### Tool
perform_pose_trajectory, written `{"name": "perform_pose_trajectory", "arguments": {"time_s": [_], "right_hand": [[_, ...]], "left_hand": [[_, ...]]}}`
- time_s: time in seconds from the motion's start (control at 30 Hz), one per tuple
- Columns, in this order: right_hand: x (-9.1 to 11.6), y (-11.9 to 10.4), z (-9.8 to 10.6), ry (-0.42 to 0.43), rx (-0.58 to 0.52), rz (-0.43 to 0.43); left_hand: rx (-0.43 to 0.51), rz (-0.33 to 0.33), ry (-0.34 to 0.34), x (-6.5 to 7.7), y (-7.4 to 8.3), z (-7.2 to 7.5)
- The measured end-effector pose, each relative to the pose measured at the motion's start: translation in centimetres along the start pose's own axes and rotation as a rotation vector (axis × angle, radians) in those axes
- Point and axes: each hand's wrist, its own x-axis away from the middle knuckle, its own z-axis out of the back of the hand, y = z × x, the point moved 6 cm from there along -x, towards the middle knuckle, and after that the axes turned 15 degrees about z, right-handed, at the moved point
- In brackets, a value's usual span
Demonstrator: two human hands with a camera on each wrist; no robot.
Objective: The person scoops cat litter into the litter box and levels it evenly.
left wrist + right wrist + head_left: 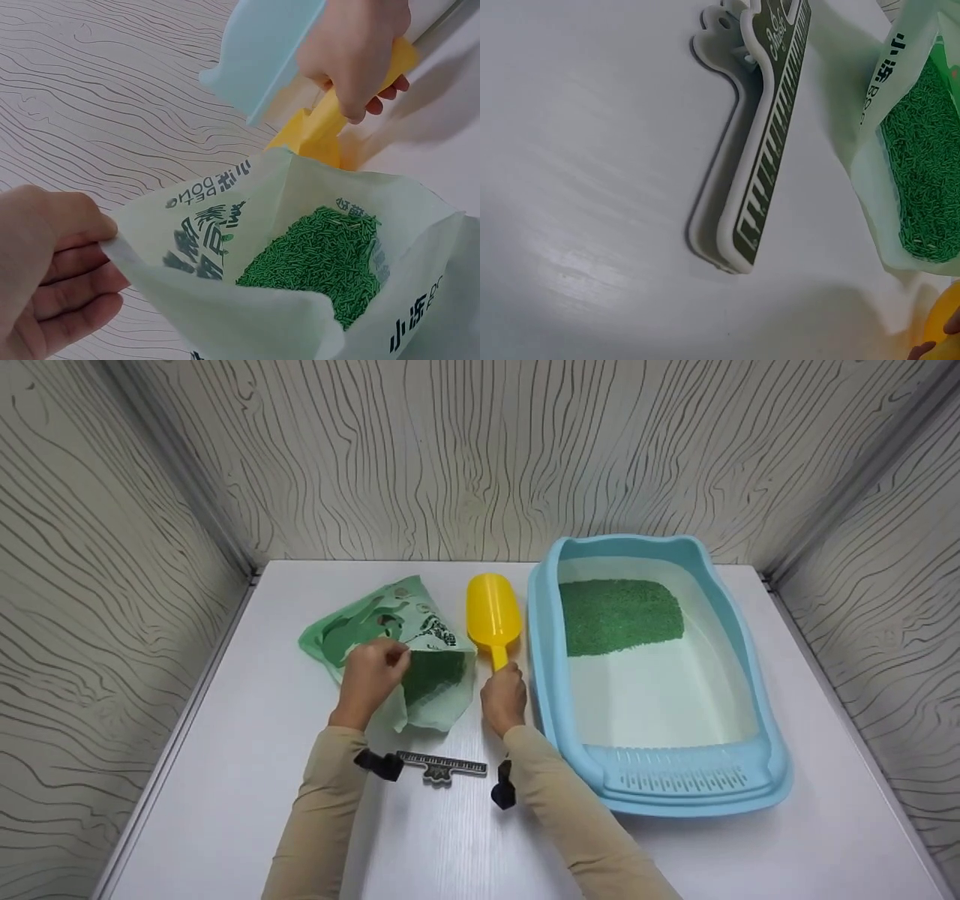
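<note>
My left hand point(373, 675) pinches the rim of a pale green bag point(367, 622) between thumb and forefinger. In the left wrist view its other fingers are loosely bent below. The bag leans with its mouth open toward me, and green litter pellets point(319, 259) show inside. My right hand point(505, 697) grips the handle of a yellow scoop point(493, 607). The scoop's bowl points away from me, between the bag and a blue litter box; in the head view no pellets show in it. Most of the bowl is hidden behind the bag in the left wrist view.
The blue litter box point(551, 675) stands on the right, close beside my right hand, with a patch of green pellets point(622, 615) at its far left. A ruler-edged bag clip point(441, 765) lies on the white table point(225, 735) between my forearms. Patterned walls surround the table's back and sides.
</note>
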Motion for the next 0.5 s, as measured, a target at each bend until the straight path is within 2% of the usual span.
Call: {"name": "perform_pose_trajectory", "arguments": {"time_s": [0.2, 0.5], "right_hand": [[-0.3, -1.4, 1.1, 0.007, -0.021, 0.036], [-0.2, -2.4, 2.1, -0.064, -0.089, 0.008]], "left_hand": [[0.011, -0.003, -0.004, -0.1, 0.0, 0.0], [0.018, 0.012, -0.016, 0.0, -0.1, 0.1]]}}
